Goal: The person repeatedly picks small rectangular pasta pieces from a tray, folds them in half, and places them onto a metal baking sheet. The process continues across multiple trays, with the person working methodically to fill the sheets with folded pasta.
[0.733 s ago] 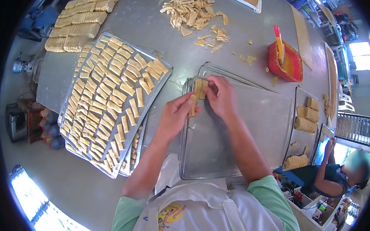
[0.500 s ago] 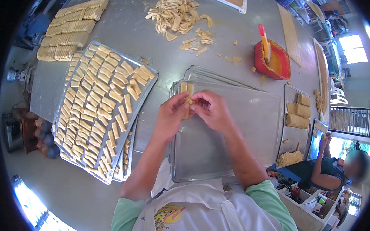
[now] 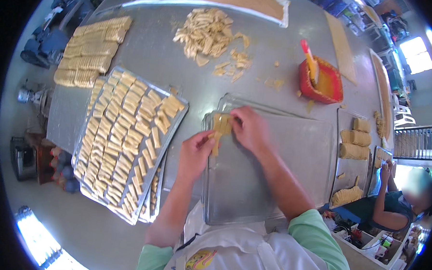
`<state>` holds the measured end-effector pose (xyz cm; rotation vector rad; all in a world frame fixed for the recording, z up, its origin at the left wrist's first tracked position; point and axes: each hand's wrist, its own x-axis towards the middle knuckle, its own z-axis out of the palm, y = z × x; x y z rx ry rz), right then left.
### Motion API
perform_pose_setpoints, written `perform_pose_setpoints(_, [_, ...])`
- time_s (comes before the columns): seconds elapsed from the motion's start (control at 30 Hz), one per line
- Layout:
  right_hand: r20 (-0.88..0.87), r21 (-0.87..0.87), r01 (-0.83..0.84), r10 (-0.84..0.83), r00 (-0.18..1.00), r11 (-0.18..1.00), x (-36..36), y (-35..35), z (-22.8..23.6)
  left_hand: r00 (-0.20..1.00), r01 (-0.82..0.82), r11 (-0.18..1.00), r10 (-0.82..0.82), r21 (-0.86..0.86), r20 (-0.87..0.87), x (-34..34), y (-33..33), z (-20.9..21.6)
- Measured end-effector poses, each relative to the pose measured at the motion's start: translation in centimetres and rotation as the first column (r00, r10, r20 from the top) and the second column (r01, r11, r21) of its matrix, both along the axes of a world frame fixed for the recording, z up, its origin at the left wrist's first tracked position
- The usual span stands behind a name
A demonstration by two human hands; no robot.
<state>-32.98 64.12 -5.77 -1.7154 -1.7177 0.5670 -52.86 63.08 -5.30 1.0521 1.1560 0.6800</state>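
Dough strips (image 3: 219,127) now sit at the far-left corner of the empty baking tray (image 3: 291,172), pinched between the left hand (image 3: 196,153) and right hand (image 3: 247,129). Same grip as 0.5 s ago, only small nudging: first row being aligned. Full tray (image 3: 129,136) left of the left hand.

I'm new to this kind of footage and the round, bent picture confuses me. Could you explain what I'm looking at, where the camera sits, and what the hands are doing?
The camera is worn on a person's head and looks down, so its wide lens bends straight edges. The two bare arms coming up from below are that person's own. The left hand and the right hand both hold small strips of pale dough at the top corner of a nearly bare metal tray. To the left lies a full tray of dough strips. Farther back are a loose pile of dough pieces and a red bowl with a brush. At the right edge another person works at separate trays.
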Motion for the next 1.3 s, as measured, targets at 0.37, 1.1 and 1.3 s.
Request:
perform_pose_setpoints(0.37, [-0.333, -0.086, -0.039, 0.008, 0.943, 0.996, -0.6, -3.6, 3.5, 0.995, 0.022, 0.99, -0.035, 0.138, 0.095, 3.9, 1.0, 2.3])
perform_pose_setpoints(1.1, [-0.147, -0.165, 0.095, -0.12, 0.982, 0.982, 0.4, -3.5, 2.9, 0.958, 0.272, 0.933, -0.239, 0.237, -0.16, 3.6, 2.3, 0.6])
perform_pose_setpoints(1.3, [0.028, -0.106, 0.158, -0.156, 0.987, 0.982, 1.4, -2.5, 1.6, 0.833, 0.427, 0.831, -0.207, 0.358, -0.513, 3.5, 1.9, -0.2])
